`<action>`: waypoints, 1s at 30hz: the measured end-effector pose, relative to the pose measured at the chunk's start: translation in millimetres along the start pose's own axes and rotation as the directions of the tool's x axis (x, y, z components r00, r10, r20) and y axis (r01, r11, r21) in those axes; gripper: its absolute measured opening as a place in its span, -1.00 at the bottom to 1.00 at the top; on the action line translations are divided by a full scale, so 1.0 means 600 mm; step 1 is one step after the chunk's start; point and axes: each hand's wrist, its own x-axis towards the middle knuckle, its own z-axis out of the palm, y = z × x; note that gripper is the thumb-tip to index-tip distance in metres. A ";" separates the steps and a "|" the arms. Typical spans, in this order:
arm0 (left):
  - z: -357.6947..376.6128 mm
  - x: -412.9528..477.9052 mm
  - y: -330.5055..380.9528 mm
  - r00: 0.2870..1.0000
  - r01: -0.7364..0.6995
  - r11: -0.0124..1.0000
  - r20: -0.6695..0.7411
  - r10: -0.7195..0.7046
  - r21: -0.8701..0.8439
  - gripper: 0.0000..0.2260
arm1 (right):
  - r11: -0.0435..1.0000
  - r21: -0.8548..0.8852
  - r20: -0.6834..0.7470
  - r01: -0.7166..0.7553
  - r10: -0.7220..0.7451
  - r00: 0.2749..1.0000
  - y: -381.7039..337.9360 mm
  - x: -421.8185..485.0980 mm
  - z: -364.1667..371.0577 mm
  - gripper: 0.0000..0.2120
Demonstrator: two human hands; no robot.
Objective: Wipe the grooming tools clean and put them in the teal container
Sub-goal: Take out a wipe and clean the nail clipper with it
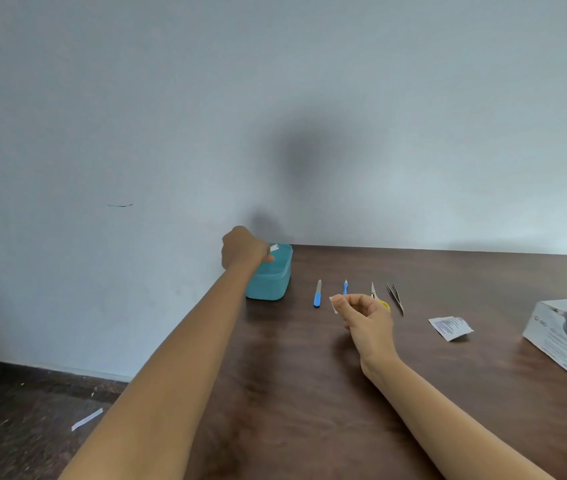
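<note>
**A:** In the head view, what do we make of the left hand?

**B:** Our left hand (244, 249) reaches far out over the teal container (271, 284). The container stands at the far left corner of the table (292, 375), close to the wall (171, 133). The fingers curl downward above its open top, at its left end.

**A:** Do they hold anything?

**B:** We cannot tell. A small pale thing (274, 248) shows just beyond the knuckles, by the container's far rim. The back of the hand hides what it is and whether the fingers grip it.

**A:** And the right hand?

**B:** Our right hand (365, 317) hangs above the table, nearer to us, with its fingers curled. Thumb and forefinger pinch a white wipe (333, 303), which sticks out to the left of the fingertips.

**A:** Where do we see the tools from there?

**B:** They lie in a row on the table just beyond those fingers, each apart from the next.
- The nail file (317, 294), blue at its near end, lies left of the fingertips, between them and the container.
- The blue-handled tool (345, 287) lies straight beyond the pinch.
- The scissors (374, 293) have yellow handles, which are partly hidden behind the knuckles.
- The tweezers (395, 297) lie just right of the knuckles.

**A:** What lies farther right?

**B:** A torn sachet (451, 327) lies well right of the hand. A white box (566, 341) sits at the table's right edge.
</note>
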 end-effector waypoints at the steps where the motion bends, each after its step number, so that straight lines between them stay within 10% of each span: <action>1: 0.003 0.004 0.001 0.999 -0.034 0.994 -0.002 0.035 0.104 -0.88 | 1.000 0.011 -0.002 0.003 -0.003 1.000 0.001 0.001 -0.001 -0.88; 11: 0.062 0.037 -0.002 0.987 -0.154 0.892 0.104 0.121 0.426 -0.75 | 1.000 -0.028 0.035 0.012 -0.011 0.999 0.000 -0.001 0.000 -0.90; 30: 0.071 0.049 -0.017 0.970 -0.226 0.843 0.197 0.145 0.488 -0.74 | 0.999 0.041 0.023 -0.012 0.011 1.000 -0.006 -0.003 0.000 -0.91</action>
